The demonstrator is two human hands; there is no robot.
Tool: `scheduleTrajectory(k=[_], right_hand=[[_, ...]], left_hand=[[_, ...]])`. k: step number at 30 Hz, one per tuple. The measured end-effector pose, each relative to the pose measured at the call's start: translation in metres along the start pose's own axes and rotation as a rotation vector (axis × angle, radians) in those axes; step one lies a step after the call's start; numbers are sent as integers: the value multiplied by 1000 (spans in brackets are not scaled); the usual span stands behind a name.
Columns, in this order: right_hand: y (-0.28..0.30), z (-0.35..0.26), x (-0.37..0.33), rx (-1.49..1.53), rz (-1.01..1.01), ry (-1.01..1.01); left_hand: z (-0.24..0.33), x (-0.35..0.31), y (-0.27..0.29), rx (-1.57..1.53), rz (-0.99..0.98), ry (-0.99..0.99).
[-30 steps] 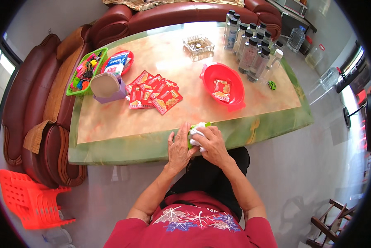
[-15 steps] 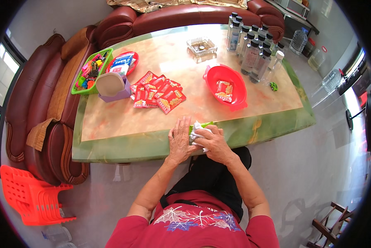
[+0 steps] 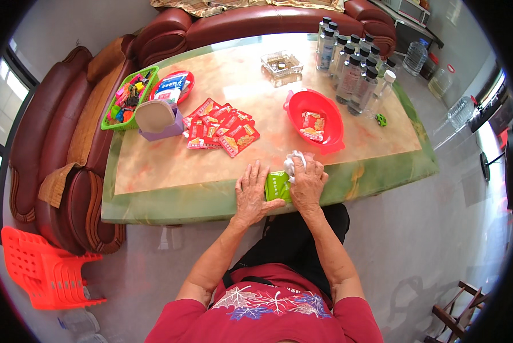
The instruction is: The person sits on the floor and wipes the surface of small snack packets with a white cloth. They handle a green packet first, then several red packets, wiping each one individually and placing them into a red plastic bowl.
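A flat green packet (image 3: 277, 186) lies at the table's near edge, between my two hands. My left hand (image 3: 251, 193) rests flat at the packet's left side with its fingers stretched out, and its thumb lies across the packet's lower edge. On the right, my right hand (image 3: 308, 184) grips a crumpled white cloth (image 3: 293, 165), pressed down near the packet's upper right corner. Farther up, a pile of red packets (image 3: 222, 127) spreads over the tabletop. To its right stands a red plastic basin (image 3: 314, 117) with a red packet (image 3: 313, 126) inside.
Several bottles with black caps (image 3: 348, 74) stand at the far right, near a small green toy car (image 3: 380, 119). A glass ashtray (image 3: 281, 64) sits at the back. At left are a lilac box (image 3: 164, 129), a red plate (image 3: 185, 94) and a green basket (image 3: 109, 120) of colourful pieces.
My right hand has moved right with the white cloth, off the green packet, whose face now shows. My left hand has hardly moved.
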State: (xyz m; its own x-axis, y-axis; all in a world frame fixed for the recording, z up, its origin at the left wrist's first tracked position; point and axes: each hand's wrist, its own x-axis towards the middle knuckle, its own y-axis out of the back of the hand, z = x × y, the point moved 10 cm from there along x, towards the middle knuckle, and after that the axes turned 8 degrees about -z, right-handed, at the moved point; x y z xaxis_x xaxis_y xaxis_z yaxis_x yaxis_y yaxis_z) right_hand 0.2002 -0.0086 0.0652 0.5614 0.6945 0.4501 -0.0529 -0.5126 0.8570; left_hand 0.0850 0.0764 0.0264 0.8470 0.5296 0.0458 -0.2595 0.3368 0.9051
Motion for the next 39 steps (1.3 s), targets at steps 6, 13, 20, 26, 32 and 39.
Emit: scheduleTrajectory(k=[6, 13, 20, 26, 32, 39], right_hand=[[23, -2, -22, 11, -19, 158], [47, -16, -60, 407, -314, 436], [57, -25, -34, 549, -173, 342], [25, -14, -33, 197, -121, 237], [35, 41, -26, 289, 12, 87], [48, 86, -28, 843, 140, -173]], left_hand=[[-7, 6, 3, -184, -6, 70], [-11, 14, 0, -160, -55, 95], [-11, 14, 1, -174, -110, 21], [-10, 13, 7, -183, -104, 60], [-1, 10, 16, -363, -66, 66], [62, 13, 77, -297, 335, -294]])
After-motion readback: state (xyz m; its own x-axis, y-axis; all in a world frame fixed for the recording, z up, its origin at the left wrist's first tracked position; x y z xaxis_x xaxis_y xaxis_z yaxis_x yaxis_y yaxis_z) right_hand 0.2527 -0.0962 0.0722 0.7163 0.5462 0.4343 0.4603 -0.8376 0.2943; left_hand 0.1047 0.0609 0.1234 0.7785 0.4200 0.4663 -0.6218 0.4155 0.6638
